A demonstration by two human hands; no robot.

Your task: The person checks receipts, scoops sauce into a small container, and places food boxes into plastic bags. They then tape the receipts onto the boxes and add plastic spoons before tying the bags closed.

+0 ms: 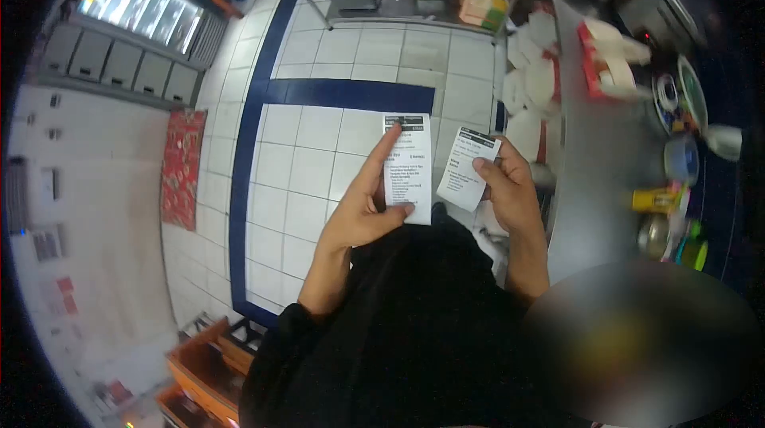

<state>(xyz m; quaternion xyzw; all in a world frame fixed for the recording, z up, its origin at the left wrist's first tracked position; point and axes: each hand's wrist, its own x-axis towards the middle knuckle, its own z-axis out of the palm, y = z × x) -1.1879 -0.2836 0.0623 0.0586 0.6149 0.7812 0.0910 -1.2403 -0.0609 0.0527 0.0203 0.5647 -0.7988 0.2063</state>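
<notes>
Two printed paper receipts are held up in front of my dark clothing, above the tiled floor. My left hand (370,197) grips the longer receipt (409,161), with the index finger along its upper left and the thumb across its lower edge. Black bands run across the top of that slip, with lines of small print below. Pinched between thumb and fingers of my right hand (508,182) is the shorter receipt (464,177), tilted to the right. It too has a dark header and printed lines. The slips are side by side with a small gap between them.
A steel counter (590,173) runs along the right, bearing a red-and-white box (610,61), a yellow packet (655,200) and bowls. A lit display fridge (142,9) stands upper left, above a red patterned mat (183,169). Orange crates (199,364) sit lower left.
</notes>
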